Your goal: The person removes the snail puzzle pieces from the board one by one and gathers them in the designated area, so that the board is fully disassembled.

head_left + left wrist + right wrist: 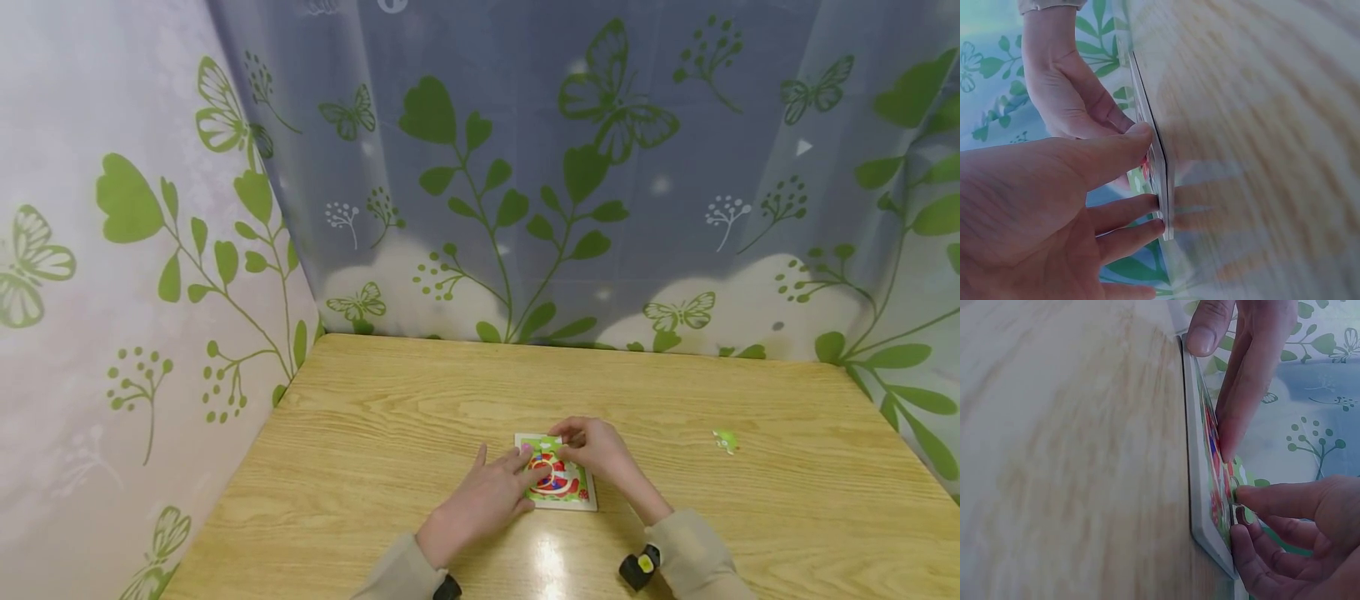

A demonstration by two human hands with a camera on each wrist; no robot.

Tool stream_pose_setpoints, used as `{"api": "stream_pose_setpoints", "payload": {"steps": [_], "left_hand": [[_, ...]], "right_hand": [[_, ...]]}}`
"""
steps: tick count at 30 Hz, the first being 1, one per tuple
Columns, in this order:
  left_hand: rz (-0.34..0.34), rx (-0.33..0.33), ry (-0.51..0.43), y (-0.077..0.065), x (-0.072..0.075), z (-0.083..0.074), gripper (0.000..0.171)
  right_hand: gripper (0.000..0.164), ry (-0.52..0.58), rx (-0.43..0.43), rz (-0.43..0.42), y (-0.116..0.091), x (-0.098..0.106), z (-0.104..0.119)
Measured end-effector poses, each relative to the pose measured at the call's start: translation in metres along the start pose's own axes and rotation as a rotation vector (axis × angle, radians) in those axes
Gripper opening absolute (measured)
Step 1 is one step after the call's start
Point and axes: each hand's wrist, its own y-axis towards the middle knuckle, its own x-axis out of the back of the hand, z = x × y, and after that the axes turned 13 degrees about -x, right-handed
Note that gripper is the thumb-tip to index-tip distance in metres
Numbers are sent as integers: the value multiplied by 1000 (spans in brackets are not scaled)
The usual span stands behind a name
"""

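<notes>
A small jigsaw puzzle [564, 493] with a red, green and blue picture lies flat on the table in a white-rimmed tray [588, 505]. My left hand [483, 493] rests over its left side, fingers extended, fingertips pressing on the picture and thumb by the near edge. At the top right corner, my right hand [602, 451] pinches a small puzzle piece [1234, 487] between curled fingers and thumb, right at the picture's surface. Most of that piece is hidden by the fingers. A loose green puzzle piece [725, 441] lies apart, to the right of the tray.
The wooden table [390, 400] extends around the tray on all sides. A patterned curtain [517, 183] with leaves and butterflies hangs behind the table, and another patterned sheet [150, 275] borders its left edge. Black wrist straps [639, 569] show at the sleeves.
</notes>
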Motion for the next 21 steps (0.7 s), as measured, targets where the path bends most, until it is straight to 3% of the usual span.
{"api": "stream_pose_setpoints", "payload": {"steps": [21], "left_hand": [[47, 20, 51, 6, 0, -1, 53]], "right_hand": [[11, 9, 46, 18, 0, 3, 0]]}}
